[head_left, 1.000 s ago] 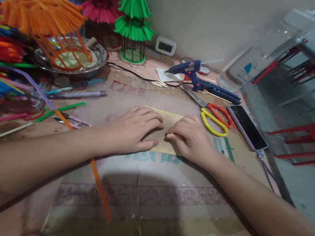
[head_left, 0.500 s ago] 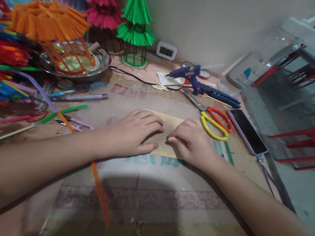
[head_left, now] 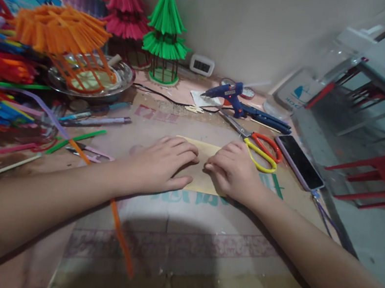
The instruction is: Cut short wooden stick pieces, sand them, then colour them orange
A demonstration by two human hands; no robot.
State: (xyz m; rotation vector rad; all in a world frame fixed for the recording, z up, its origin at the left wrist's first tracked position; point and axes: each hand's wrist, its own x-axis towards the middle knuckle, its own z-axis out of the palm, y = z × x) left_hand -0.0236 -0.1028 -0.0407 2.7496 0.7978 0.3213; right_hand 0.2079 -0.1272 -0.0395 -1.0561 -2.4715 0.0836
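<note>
A thin pale yellow sheet (head_left: 201, 175) lies flat on the printed cardboard (head_left: 143, 254) in front of me. My left hand (head_left: 164, 164) rests on its left part, palm down, fingers stretched out and thumb apart. Over the right part sits my right hand (head_left: 235, 172), its fingers curled in and thumb pressed to them. Whatever is between those fingertips, if anything, is hidden. Beside the right hand are scissors (head_left: 259, 162) with one yellow and one orange-red handle. An orange pipe cleaner (head_left: 121, 238) passes beneath my left forearm.
A blue glue gun (head_left: 229, 93), pliers (head_left: 266, 117) and a phone (head_left: 300, 162) lie behind and to the right. Pipe-cleaner models, orange (head_left: 61, 31), green (head_left: 167, 30) and pink (head_left: 126, 3), stand at the back left. Bundled pipe cleaners (head_left: 0, 63) crowd the left side.
Both hands keep nearly the same place and pose on the yellow sheet. The camera view has shifted slightly.
</note>
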